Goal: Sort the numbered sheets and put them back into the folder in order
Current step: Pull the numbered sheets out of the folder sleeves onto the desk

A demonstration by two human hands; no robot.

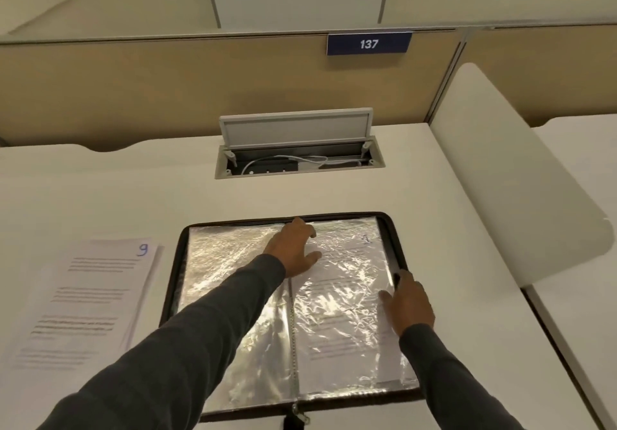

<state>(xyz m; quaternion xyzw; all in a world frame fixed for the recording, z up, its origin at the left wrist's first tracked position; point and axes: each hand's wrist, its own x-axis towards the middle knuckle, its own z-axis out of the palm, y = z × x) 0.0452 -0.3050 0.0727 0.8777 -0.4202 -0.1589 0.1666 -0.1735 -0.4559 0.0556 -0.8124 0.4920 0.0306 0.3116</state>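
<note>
Number on sleeved sheet unreadable, loose stack print blurred, zip pull cropped

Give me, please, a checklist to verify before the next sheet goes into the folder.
1. Folder open and flat on the desk: ok.
2. Paper stack beside the folder, top sheet marked 9: ok.
3. Number on the sleeved sheet readable: cannot tell, glare.
4. Left sleeve empty: cannot tell, glare.
5. Left hand holds nothing, presses near the spine: ok.
6. Right hand holds nothing, rests at the folder's right edge: ok.
</note>
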